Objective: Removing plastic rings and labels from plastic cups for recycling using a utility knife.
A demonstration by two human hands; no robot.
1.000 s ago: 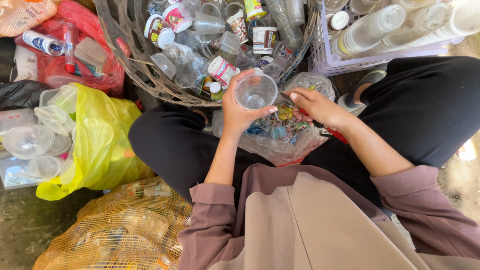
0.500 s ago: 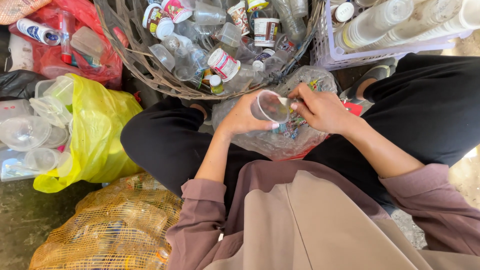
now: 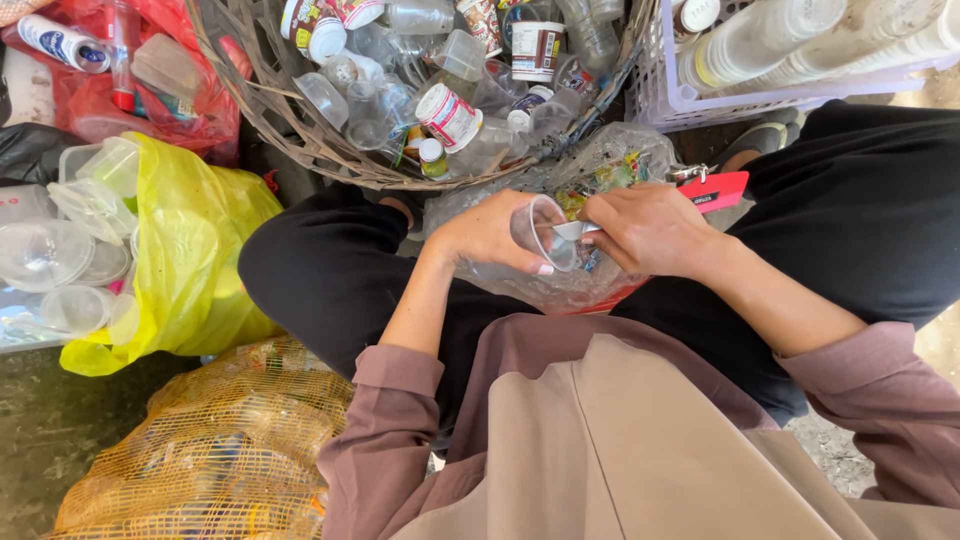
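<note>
Both hands grasp clear cup [image 3: 545, 232] | lap, clear bag [image 3: 560, 285] under | ground perhaps concrete [image 3: 40, 440]

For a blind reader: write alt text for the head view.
A seated person's left hand holds a clear plastic cup while the right hand peels at its rim, above a clear bag of scraps and a wicker basket of plastic containers.

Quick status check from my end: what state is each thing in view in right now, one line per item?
Left hand: gripping the clear plastic cup, tipped on its side.
Right hand: pinching a thin strip at the cup's rim.
Clear bag on the lap: open, holding colourful scraps.
Wicker basket: filled with bottles and cups.
Yellow bag: open, clear containers at its mouth.
Lilac crate: holding stacked cups.
</note>
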